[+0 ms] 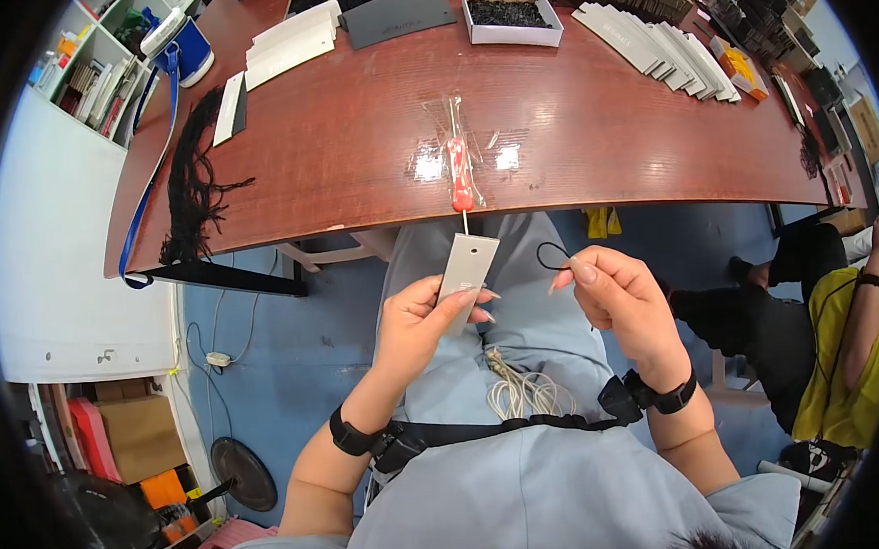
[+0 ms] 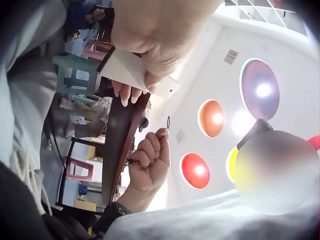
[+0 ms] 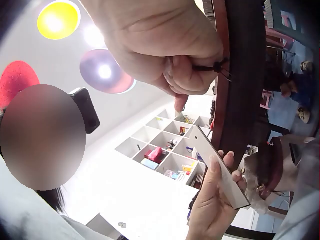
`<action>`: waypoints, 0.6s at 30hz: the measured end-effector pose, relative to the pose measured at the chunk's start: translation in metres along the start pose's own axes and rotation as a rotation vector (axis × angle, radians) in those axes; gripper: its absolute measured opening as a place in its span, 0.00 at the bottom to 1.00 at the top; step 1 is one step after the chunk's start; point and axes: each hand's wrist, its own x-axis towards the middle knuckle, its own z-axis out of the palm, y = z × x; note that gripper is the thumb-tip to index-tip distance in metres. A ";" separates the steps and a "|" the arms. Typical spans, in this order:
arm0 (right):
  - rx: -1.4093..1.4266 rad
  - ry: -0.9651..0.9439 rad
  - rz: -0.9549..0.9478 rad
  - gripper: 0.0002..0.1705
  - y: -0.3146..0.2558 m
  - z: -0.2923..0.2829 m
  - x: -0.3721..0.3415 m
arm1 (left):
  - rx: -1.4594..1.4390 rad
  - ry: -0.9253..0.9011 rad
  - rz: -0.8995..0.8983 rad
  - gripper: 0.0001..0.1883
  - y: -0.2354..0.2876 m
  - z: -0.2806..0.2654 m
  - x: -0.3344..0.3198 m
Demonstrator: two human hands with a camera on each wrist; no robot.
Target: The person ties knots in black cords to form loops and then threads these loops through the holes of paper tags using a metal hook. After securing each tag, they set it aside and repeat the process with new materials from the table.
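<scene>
My left hand grips a pale grey hang tag, its thumb across the front and fingers behind. The tag's punched hole faces the table edge. Between the thumb and fingers of my right hand is a thin black cord, its loop standing out toward the tag. A knot and short loose ends of the cord stick out of the right hand in the right wrist view. Just beyond the tag, a red-handled tool lies under clear tape, its thin metal shaft jutting past the table edge.
On the brown table lie black cords at left, white tags, dark tags, a white box of black bits and fanned tags. A person in yellow sits at right.
</scene>
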 end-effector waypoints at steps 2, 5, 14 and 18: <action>0.003 0.002 0.001 0.14 0.002 0.001 0.000 | -0.039 -0.010 -0.027 0.09 -0.002 -0.001 0.000; 0.008 -0.018 0.020 0.14 0.004 0.003 0.002 | -0.033 -0.039 0.005 0.09 -0.010 -0.004 0.003; 0.034 -0.044 0.026 0.15 0.005 0.005 0.002 | -0.042 -0.131 0.019 0.12 -0.023 -0.006 0.001; 0.031 -0.045 0.033 0.14 0.007 0.006 0.002 | -0.040 -0.142 0.067 0.12 -0.021 -0.006 0.000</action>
